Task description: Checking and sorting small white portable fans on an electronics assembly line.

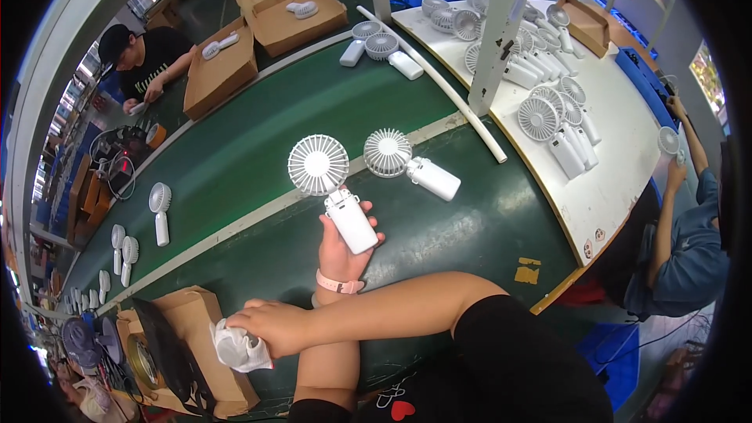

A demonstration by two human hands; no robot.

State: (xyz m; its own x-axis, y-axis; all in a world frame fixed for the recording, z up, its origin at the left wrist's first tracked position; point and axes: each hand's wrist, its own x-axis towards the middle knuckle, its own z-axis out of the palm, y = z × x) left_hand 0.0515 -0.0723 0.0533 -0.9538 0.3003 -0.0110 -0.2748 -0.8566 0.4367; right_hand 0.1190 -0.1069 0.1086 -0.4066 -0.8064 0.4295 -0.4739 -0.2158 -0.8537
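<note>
Currently, your left hand (334, 257) grasps a white handheld fan (352, 223) over the green surface (486, 247); your right hand (276, 327) clutches a white cloth (235, 348) beside an open carton (205, 315). The held fan looks fully assembled; whether it is wiped, the view cannot tell. Another fan (435, 179) lies nearby, untouched. Neither fan shows legible writing or branding.

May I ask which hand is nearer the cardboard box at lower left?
Right. The right hand holds a white cloth by the box; the left hand holds a fan farther away, up and right.
</note>
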